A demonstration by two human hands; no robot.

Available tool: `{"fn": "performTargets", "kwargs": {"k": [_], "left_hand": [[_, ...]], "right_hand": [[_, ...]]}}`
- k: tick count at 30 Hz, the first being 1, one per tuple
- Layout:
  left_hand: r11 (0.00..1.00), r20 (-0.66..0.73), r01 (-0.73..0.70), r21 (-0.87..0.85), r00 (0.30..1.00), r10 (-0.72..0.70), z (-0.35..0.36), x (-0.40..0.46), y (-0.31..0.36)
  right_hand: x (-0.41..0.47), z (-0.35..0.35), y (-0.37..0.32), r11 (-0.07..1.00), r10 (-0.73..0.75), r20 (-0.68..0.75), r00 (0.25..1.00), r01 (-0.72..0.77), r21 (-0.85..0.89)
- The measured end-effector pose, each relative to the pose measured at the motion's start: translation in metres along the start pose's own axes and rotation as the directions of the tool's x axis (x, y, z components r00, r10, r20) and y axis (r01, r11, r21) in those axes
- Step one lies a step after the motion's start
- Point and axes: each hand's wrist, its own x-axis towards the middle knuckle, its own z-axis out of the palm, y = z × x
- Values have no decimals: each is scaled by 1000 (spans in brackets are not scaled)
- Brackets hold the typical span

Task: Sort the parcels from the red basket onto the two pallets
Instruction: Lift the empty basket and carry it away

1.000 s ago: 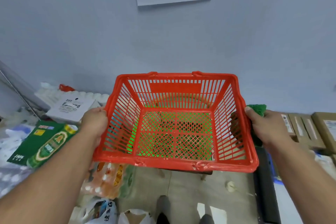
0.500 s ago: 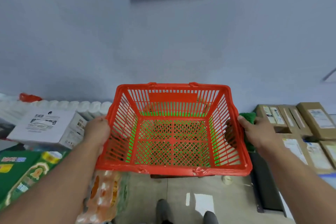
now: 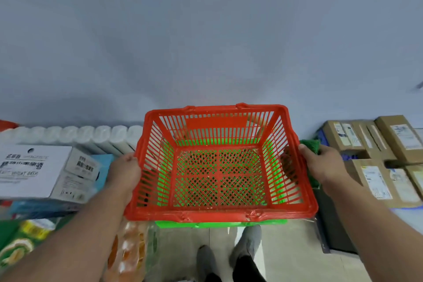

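Note:
The red basket is held level in front of me, with nothing inside it. My left hand grips its left rim and my right hand grips its right rim. A green basket shows beneath it, through the mesh and along the near edge. Several brown cardboard parcels with white labels lie packed together at the right. On the left sit a white beer carton and a green carton.
A row of white rolls lines the foot of the blue-grey wall at the left. An orange snack pack lies low left of centre. A dark board edge runs under the right parcels. My shoes stand on the tiled floor.
The view has tilted down and the basket has sunk lower, closer to the green basket, whose front edge now shows below it. Both hands keep their grip on the rims.

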Motion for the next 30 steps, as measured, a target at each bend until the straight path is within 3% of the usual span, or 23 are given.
{"fn": "performTargets", "kwargs": {"k": [9,15,20,30], "left_hand": [[991,18,-48,126,999,47,33,14,-11],[989,48,-11,151,999,4,47,23,-33],[981,55,136,140,988,-145,54,27,-45],[955,140,206,212,961,-239,70,32,-65]], "right_hand": [[36,27,39,996,73,-1,997,-73,-48],[47,40,63,991,124,29,992,-122,-59],[51,50,84,982,169,46,985,-165,-90],[58,80,116,955,288,76,955,-280,-99]]}}
